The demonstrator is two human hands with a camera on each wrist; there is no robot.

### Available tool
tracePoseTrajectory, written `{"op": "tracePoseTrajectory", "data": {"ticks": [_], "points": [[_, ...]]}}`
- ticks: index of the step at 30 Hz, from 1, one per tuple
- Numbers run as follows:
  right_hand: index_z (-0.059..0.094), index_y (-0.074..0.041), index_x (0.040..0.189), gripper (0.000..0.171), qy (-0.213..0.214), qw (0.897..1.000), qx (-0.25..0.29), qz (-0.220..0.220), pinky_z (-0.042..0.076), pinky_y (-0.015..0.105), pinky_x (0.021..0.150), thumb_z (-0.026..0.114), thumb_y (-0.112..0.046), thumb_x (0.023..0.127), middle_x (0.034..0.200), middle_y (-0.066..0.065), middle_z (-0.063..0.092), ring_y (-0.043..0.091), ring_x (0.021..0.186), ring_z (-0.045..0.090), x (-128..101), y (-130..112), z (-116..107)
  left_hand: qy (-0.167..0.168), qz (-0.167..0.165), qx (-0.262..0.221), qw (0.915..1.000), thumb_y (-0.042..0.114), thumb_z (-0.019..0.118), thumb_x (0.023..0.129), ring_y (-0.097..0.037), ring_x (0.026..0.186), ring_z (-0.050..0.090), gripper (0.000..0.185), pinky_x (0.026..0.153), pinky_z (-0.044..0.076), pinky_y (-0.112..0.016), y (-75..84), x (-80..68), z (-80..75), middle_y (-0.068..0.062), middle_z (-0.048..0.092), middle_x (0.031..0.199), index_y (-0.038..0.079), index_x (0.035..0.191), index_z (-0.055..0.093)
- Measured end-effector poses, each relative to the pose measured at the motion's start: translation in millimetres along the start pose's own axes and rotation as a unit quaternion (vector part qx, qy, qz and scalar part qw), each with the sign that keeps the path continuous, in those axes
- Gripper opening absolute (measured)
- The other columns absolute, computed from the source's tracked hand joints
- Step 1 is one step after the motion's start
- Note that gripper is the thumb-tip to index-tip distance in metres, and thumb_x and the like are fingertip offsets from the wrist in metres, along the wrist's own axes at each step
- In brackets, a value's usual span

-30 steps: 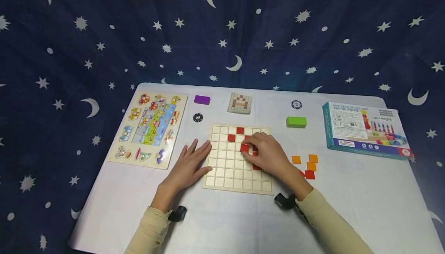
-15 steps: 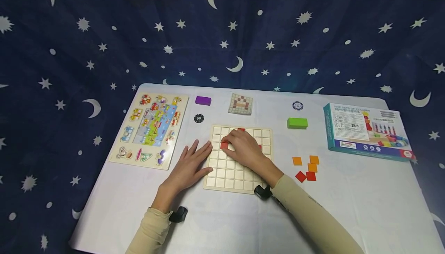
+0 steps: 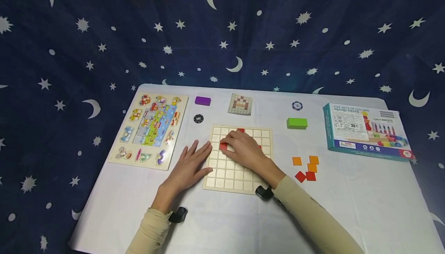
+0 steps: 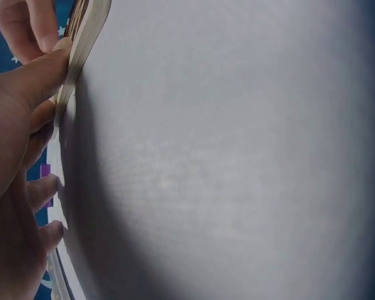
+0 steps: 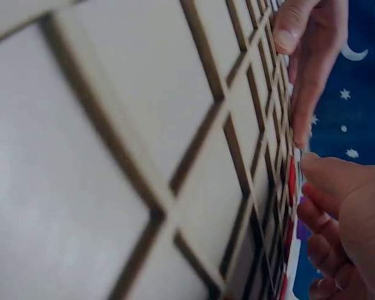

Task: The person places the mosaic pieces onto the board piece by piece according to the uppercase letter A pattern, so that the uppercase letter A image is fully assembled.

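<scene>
The right hand (image 3: 245,149) pinches a red tile (image 3: 223,146) over the board's (image 3: 240,184) left cells while the flat, relaxed left hand (image 3: 189,165) braces its edge; the tile looks light, stiff, smooth, best gripped by its sides.

Left hand (image 3: 189,166) lies flat on the table (image 3: 222,223), fingertips touching the grid board's (image 3: 229,176) left edge. Right hand (image 3: 245,149) rests on the board, fingers on a red tile (image 3: 223,146) in a left cell. 5 loose tiles (image 3: 306,168) lie right of the board.
</scene>
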State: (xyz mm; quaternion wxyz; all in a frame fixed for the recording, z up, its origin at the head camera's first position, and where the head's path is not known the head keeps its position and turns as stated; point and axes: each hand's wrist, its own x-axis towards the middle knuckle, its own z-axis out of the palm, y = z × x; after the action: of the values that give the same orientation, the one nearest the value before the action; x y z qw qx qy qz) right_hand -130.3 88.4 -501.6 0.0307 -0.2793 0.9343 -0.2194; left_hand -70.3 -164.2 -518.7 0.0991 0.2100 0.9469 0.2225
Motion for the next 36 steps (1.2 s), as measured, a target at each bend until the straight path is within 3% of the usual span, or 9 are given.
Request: {"op": "tracePoseTrajectory", "data": {"ticks": [5, 10, 23, 31, 36], "points": [[0.077, -0.019, 0.129, 0.03, 0.012, 0.999, 0.04, 0.027, 0.057, 0.049, 0.106, 0.074, -0.028, 0.101, 0.125, 0.001, 0.073, 0.024, 0.121, 0.067, -23, 17, -18, -0.001, 0.004, -0.004, 1.0, 0.046, 0.068, 0.102, -0.038, 0.168, 0.017, 0.078, 0.134, 0.014, -0.069, 1.3, 0.9, 0.9, 0.001, 0.033, 0.176, 0.018, 0.168, 0.037], [0.079, -0.017, 0.126, 0.028, 0.039, 0.997, 0.036, 0.049, 0.058, 0.048, 0.102, 0.076, -0.02, 0.098, 0.124, 0.004, 0.074, 0.024, 0.114, 0.066, -58, 41, -35, 0.004, 0.005, -0.003, 1.0, 0.045, 0.07, 0.101, -0.038, 0.168, 0.018, 0.078, 0.133, 0.014, -0.069, 1.6, 1.1, 0.3, 0.0, 0.034, 0.176, 0.018, 0.167, 0.038], [0.08, -0.015, 0.12, 0.026, 0.081, 0.994, -0.016, 0.074, 0.057, 0.041, 0.08, 0.081, -0.018, 0.094, 0.114, 0.001, 0.075, 0.016, 0.096, 0.063, -144, 83, -59, 0.014, -0.004, -0.011, 0.9998, 0.043, 0.071, 0.101, -0.04, 0.167, 0.019, 0.077, 0.133, 0.014, -0.07, -2.0, -5.8, 0.7, -0.001, 0.035, 0.176, 0.016, 0.166, 0.039], [0.079, -0.018, 0.122, 0.035, 0.026, 0.996, -0.044, 0.076, 0.06, 0.048, 0.087, 0.084, -0.017, 0.087, 0.117, 0.0, 0.074, 0.019, 0.1, 0.065, -186, 93, -61, 0.01, 0.004, -0.015, 0.9998, 0.044, 0.07, 0.101, -0.039, 0.168, 0.017, 0.079, 0.133, 0.013, -0.07, -0.6, -2.6, 1.6, 0.0, 0.033, 0.176, 0.018, 0.167, 0.037], [0.079, -0.019, 0.121, 0.036, 0.002, 0.995, -0.059, 0.086, 0.061, 0.051, 0.091, 0.081, -0.01, 0.086, 0.119, 0.002, 0.073, 0.022, 0.104, 0.067, -201, 95, -63, 0.012, 0.005, -0.015, 0.9998, 0.044, 0.071, 0.101, -0.04, 0.167, 0.018, 0.079, 0.133, 0.014, -0.07, -0.5, -0.9, 1.9, -0.001, 0.034, 0.176, 0.017, 0.167, 0.037]]}}
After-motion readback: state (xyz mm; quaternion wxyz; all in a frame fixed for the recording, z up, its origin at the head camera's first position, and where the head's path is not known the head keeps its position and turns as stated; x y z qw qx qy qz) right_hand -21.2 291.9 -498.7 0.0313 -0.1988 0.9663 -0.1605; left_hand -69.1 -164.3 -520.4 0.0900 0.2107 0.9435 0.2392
